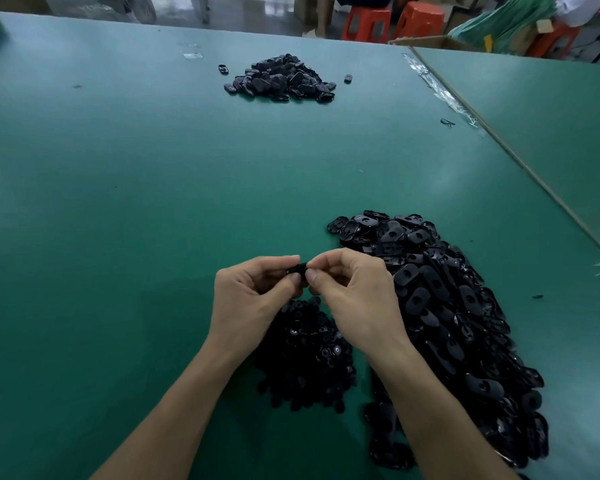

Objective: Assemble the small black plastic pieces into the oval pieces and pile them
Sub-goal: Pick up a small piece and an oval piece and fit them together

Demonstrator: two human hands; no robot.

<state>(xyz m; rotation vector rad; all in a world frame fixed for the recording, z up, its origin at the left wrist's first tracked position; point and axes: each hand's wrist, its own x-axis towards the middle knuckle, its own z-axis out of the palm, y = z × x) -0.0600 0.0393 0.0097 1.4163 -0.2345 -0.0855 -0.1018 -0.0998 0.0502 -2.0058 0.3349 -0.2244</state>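
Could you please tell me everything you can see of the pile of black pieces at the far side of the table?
The far pile is a low, loose mound of black oval plastic-looking pieces, lying jumbled on the green table. One stray piece sits just left of it, another just right. Nothing else touches it.

black oval pieces point(440, 306), green table point(118, 202), orange stools point(368, 24)

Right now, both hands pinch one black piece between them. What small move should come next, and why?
Probably press the parts together: the left hand and right hand both pinch the black piece at fingertips, so joining looks unfinished; only then it goes to the far pile.
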